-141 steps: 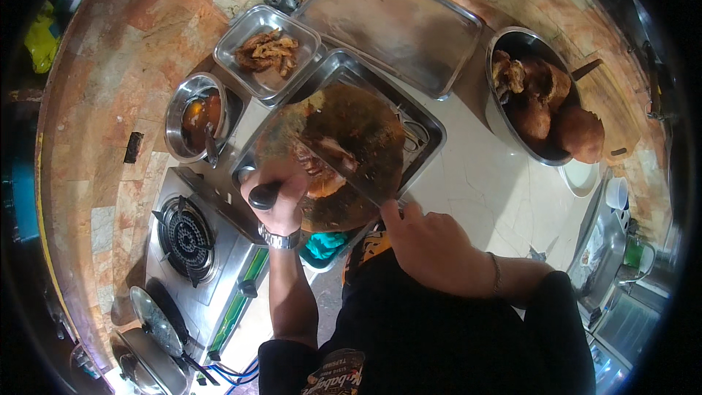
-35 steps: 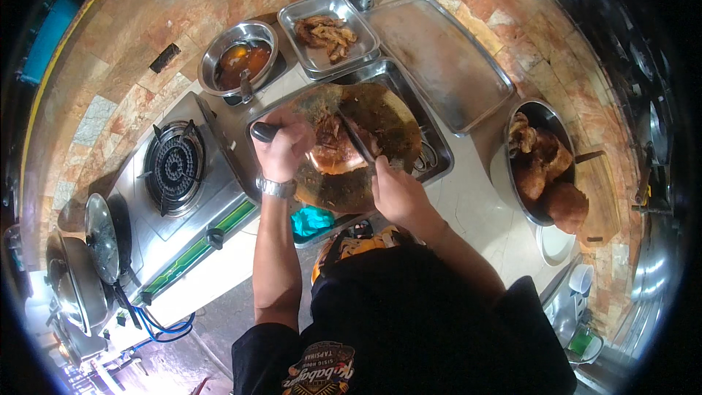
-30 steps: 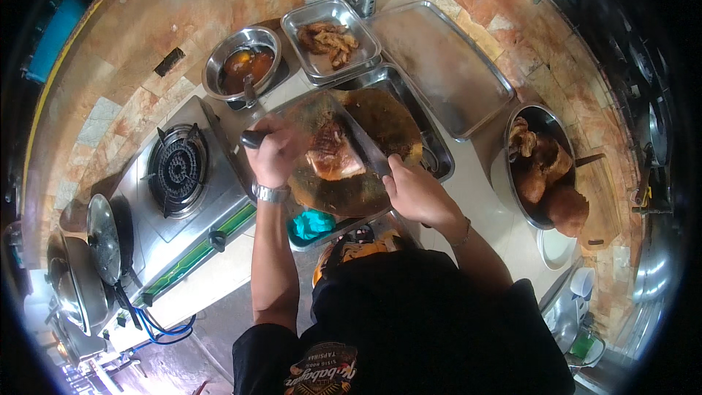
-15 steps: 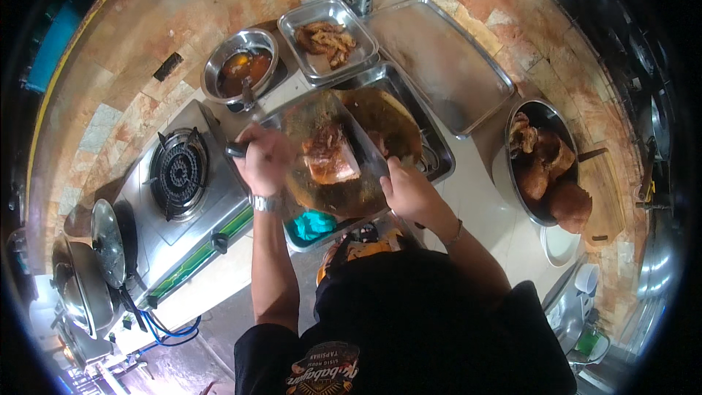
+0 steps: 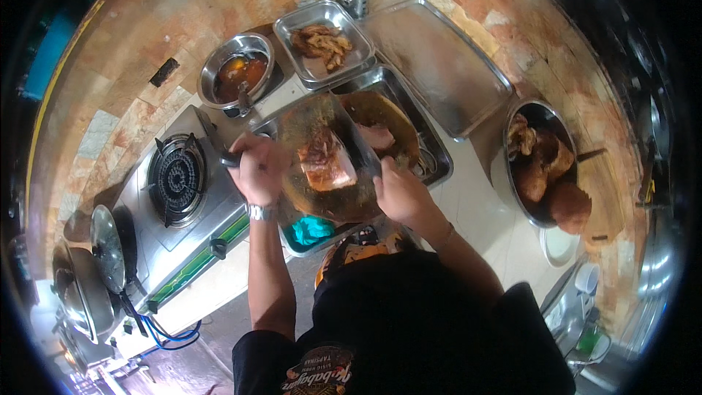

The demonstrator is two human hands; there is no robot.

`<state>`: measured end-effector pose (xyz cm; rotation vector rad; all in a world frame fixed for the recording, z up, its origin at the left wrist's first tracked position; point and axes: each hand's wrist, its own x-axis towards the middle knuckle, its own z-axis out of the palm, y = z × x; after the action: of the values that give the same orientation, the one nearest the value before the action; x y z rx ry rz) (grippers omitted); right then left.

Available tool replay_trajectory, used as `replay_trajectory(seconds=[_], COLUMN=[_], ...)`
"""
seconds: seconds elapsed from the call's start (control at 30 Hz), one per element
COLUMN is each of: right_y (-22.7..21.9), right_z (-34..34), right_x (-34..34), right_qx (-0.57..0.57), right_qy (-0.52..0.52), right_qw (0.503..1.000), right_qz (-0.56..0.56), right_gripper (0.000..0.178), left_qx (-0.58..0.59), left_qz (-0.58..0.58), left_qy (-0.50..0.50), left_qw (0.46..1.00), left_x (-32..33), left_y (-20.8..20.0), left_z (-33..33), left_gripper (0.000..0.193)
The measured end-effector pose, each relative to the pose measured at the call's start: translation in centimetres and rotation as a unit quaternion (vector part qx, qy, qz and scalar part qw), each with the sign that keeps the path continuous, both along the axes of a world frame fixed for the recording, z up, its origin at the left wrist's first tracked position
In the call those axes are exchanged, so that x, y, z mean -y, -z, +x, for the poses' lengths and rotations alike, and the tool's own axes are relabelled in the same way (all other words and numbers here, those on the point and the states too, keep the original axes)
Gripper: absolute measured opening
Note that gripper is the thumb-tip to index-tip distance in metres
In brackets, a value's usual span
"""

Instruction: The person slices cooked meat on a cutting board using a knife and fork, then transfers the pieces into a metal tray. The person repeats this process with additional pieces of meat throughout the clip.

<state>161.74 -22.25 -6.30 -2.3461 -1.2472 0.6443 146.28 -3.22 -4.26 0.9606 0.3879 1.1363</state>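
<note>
As cutting looks like step in hand, left hand [image 5: 260, 168] of mine curls fingers round black handle [image 5: 229, 159]; far end unclear to me. Browned meat [image 5: 328, 168] lies on round board [image 5: 338, 209], just right. Knife blade [image 5: 363, 150] comes between it and pale piece [image 5: 378, 136]. My right hand [image 5: 402, 192] closes fingers around knife's near end. Next move, I judge, calls for steadied meat, blade realigned.

single wide fisheye view from a camera worn on the person's head, looking down over a dark shirt [image 5: 431, 314] toward the left hand [image 5: 257, 168] and right hand [image 5: 404, 192] near the middle. straight edges curve toward a black rim; a stove [image 5: 179, 183] falls at left, a tiled wall [image 5: 227, 11] along the top, a sink [image 5: 561, 314] at lower right.
</note>
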Motion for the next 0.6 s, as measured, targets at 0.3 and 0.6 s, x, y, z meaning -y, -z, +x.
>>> replay_trajectory(seconds=[0.3, 0.6], right_y=[-2.8, -7.9], right_z=[-0.3, -2.7], right_x=[5.3, 5.8], right_qx=[-0.063, -0.053], right_qy=[-0.052, -0.074], right_qw=[0.994, 0.996], right_qz=[0.069, -0.016], right_gripper=[0.030, 0.024], left_qx=[-0.017, -0.025], left_qz=[0.088, 0.116], left_qy=[-0.046, -0.014], left_qw=[0.995, 0.993], left_x=[4.2, 4.9], left_y=[0.8, 0.3], left_z=[0.0, 0.6], left_gripper=[0.012, 0.010])
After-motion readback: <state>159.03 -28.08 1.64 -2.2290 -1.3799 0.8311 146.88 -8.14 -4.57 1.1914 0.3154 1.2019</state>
